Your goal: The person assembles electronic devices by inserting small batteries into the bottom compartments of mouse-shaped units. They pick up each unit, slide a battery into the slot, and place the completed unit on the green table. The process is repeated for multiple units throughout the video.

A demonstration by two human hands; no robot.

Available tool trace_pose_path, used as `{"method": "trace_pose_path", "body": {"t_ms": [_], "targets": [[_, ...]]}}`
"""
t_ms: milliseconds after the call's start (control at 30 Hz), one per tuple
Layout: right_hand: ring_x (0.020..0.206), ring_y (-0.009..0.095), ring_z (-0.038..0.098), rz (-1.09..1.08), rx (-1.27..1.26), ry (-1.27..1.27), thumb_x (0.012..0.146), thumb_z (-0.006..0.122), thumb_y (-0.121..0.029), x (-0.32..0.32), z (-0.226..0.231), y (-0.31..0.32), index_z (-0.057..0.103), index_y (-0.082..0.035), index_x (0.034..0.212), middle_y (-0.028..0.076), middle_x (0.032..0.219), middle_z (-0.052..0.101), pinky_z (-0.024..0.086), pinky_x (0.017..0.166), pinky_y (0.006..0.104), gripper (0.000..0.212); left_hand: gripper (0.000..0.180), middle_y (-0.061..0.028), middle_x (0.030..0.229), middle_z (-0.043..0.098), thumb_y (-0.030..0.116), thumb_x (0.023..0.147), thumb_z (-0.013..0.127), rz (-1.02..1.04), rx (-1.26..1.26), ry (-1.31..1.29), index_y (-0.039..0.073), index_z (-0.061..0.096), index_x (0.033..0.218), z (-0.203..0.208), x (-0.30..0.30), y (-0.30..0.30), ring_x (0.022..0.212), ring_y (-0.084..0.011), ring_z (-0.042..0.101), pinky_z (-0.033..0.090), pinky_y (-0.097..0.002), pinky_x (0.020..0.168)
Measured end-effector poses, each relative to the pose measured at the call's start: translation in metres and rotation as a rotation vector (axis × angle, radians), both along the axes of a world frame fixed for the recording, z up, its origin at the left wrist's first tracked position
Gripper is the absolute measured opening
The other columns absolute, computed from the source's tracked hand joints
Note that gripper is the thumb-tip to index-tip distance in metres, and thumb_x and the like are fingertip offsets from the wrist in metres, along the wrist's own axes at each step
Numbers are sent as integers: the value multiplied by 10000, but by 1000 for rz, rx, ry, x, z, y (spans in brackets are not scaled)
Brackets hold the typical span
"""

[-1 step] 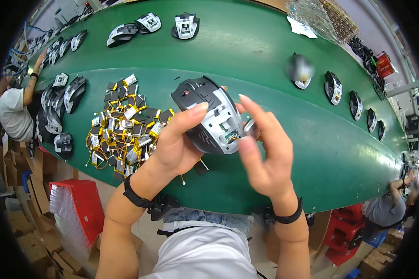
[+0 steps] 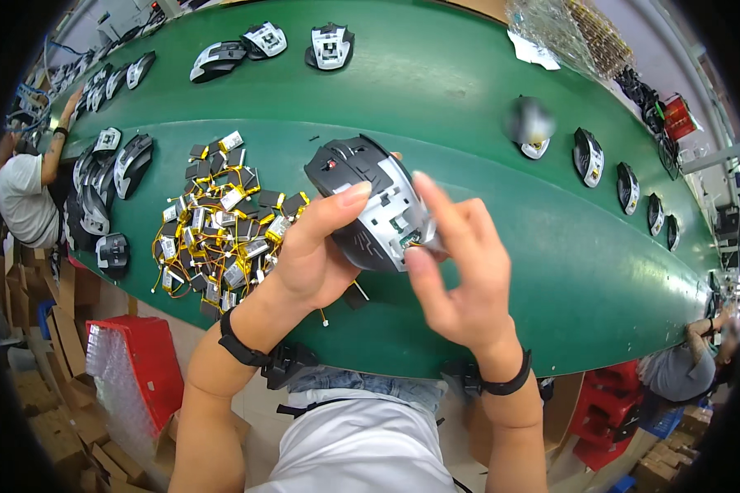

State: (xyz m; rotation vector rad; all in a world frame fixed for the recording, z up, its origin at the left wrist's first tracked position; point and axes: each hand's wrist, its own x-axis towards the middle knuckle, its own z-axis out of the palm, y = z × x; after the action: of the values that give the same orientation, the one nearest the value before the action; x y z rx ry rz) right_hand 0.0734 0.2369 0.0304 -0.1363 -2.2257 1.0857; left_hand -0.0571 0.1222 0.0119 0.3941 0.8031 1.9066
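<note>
My left hand (image 2: 308,251) grips a computer mouse (image 2: 368,205) over the near part of the green table, its thumb lying across the top. The mouse has a black shell and a bare white-grey frame, with an opening that shows a bit of green circuit board and thin wires. At the right end of that opening is my right hand (image 2: 464,275), its thumb and fingers curled around a small silvery piece (image 2: 434,240), which looks like a battery. My fingers partly hide it. A heap of small silver and black batteries (image 2: 230,218) with yellow tape and thin wires lies left of the mouse.
Several similar mice (image 2: 131,164) stand at the left. More mice (image 2: 332,46) are along the far side, and others (image 2: 588,156) form a row at right. Clear plastic packaging (image 2: 571,37) sits at the far edge. A person (image 2: 29,193) works at left, another (image 2: 686,370) at right.
My right hand has moved left, bringing its thumb and the silvery piece in against the opening of the mouse. My left hand and the mouse have hardly moved.
</note>
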Motion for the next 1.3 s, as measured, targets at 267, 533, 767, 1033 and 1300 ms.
{"method": "trace_pose_path", "body": {"t_ms": [267, 533, 767, 1033, 1300], "targets": [[747, 195, 634, -234, 136, 79, 651, 836, -25, 8, -1, -8, 648, 2, 1210, 88, 864, 658, 515, 620, 325, 590, 583, -232, 1264, 576, 359, 932, 533, -41, 20, 2, 12, 405, 1383, 2, -1, 0, 1144, -316, 607, 494, -439, 990], [727, 212, 594, -223, 419, 129, 676, 835, -45, 9, 3, -11, 719, -28, 1049, 73, 863, 635, 491, 616, 315, 391, 450, -155, 1147, 644, 351, 977, 519, -36, 3, -92, -3, 516, 1255, -1, 6, 0, 1007, -220, 664, 553, -358, 873], [765, 238, 600, -212, 511, 13, 749, 761, -21, 10, 7, -22, 706, -8, 1095, 93, 916, 620, 502, 653, 325, 350, 374, -122, 1081, 657, 337, 973, 547, 2, -64, -135, 37, 531, 1197, 5, 7, -3, 946, -195, 678, 573, -332, 801], [708, 172, 624, 42, -86, -46, 617, 836, 3, 10, -3, 8, 707, 1, 891, 76, 794, 652, 498, 660, 287, 304, 381, -64, 993, 626, 287, 917, 646, -51, -101, 84, 19, 541, 1165, -13, 6, -1, 897, -139, 613, 513, -296, 803], [734, 250, 645, -35, 189, -19, 635, 820, -30, 10, -3, -1, 659, -45, 811, 92, 809, 666, 517, 659, 340, 240, 367, -75, 995, 631, 321, 905, 635, -33, -147, 162, 21, 571, 1107, -10, 7, -3, 903, -137, 606, 504, -292, 789]]}}
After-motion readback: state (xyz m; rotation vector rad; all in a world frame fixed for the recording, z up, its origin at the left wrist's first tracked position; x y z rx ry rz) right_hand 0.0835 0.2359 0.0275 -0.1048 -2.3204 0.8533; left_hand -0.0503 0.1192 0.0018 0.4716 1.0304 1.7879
